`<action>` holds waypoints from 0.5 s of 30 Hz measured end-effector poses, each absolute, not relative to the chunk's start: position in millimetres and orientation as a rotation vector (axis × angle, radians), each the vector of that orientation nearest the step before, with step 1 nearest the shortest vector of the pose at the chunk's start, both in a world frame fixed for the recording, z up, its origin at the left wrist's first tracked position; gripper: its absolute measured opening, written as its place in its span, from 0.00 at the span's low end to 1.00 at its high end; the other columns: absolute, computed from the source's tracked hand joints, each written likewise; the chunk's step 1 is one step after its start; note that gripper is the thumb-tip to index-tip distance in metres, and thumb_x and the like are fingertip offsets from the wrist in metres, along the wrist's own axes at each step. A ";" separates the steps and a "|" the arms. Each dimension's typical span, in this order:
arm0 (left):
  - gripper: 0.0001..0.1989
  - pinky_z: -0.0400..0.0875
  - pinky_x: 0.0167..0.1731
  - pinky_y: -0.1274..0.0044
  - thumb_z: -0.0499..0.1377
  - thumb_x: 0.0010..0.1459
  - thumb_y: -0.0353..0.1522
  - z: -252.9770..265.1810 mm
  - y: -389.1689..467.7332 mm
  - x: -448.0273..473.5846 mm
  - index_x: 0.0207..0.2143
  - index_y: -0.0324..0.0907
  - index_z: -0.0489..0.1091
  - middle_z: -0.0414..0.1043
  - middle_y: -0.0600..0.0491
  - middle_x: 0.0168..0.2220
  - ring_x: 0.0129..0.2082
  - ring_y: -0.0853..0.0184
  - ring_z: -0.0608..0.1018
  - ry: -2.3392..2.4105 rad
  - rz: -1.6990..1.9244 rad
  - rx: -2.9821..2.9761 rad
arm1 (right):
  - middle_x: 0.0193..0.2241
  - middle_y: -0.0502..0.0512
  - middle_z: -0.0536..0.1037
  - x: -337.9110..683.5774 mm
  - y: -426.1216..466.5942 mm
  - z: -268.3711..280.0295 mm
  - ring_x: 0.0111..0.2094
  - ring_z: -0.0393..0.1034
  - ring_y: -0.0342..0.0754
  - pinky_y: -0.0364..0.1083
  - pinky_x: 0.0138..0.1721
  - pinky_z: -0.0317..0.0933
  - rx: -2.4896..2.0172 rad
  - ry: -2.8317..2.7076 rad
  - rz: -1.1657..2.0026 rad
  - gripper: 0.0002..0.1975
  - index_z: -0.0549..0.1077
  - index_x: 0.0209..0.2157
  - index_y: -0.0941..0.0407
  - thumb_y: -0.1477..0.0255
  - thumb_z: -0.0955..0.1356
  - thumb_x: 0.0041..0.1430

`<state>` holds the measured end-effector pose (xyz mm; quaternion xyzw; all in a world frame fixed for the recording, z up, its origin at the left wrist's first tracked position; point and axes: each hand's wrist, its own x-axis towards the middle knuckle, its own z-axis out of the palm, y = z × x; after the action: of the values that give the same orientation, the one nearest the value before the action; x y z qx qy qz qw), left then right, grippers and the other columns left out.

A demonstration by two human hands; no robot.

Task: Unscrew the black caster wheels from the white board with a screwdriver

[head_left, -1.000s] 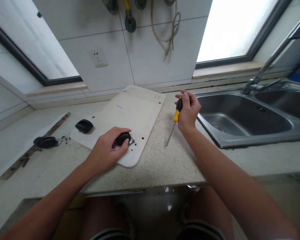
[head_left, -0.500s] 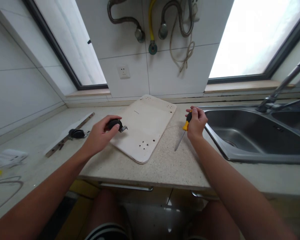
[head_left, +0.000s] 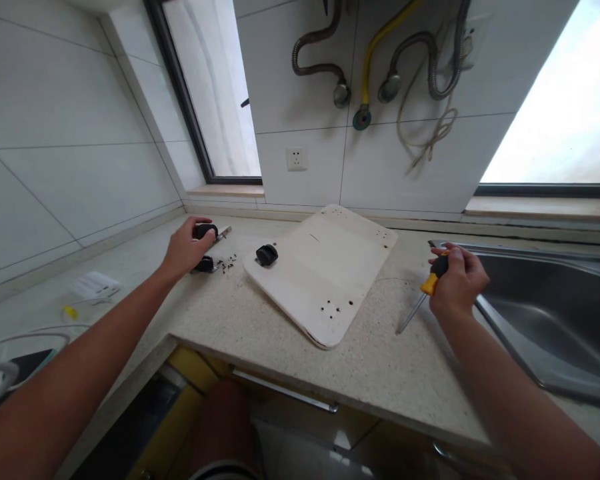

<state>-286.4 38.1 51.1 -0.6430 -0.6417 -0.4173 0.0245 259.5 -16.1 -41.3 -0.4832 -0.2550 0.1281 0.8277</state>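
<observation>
My left hand [head_left: 187, 245] is closed around a black caster wheel [head_left: 207, 231] above the left part of the counter. Just below it, a second caster [head_left: 205, 265] lies beside a scatter of small dark screws [head_left: 227, 264]. On the left corner of a pale board [head_left: 325, 260] with rounded corners sits another black caster [head_left: 267, 255]. Groups of holes show at the board's other corners. Near the sink, my right hand [head_left: 457, 280] grips a yellow and black screwdriver [head_left: 433, 283], its shaft slanting down to the left.
A steel sink [head_left: 540, 267] borders the right side. White power strip [head_left: 95, 285] and cables lie at the left. Behind the counter [head_left: 280, 320] rises a tiled wall with a socket [head_left: 296, 159], metal hoses [head_left: 320, 68] and a yellow pipe [head_left: 370, 60].
My left hand has moved left, off the board to the casters beside it. The view has turned left. My right hand still holds the screwdriver near the sink.
</observation>
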 end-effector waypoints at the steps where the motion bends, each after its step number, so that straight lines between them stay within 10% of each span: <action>1: 0.24 0.79 0.52 0.65 0.59 0.65 0.44 42.6 47.6 -288.7 0.58 0.43 0.76 0.85 0.44 0.51 0.50 0.52 0.85 -2.024 -1.247 -1.975 | 0.44 0.55 0.82 258.9 -16.1 -40.7 0.40 0.78 0.45 0.48 0.43 0.78 -1.032 -0.538 0.275 0.17 0.78 0.49 0.59 0.59 0.73 0.74; 15: 0.29 0.70 0.61 0.57 0.55 0.69 0.42 -16.1 90.4 -296.3 0.67 0.40 0.71 0.83 0.36 0.59 0.61 0.41 0.83 -2.169 -0.568 -2.046 | 0.41 0.53 0.81 256.8 -15.5 -38.9 0.35 0.75 0.42 0.44 0.37 0.75 -1.055 -0.545 0.306 0.16 0.78 0.49 0.60 0.60 0.73 0.74</action>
<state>-296.3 90.4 -16.1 -0.6730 -0.7136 -0.1870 0.0533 256.8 -15.5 -38.9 -0.4950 -0.2559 0.1434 0.8179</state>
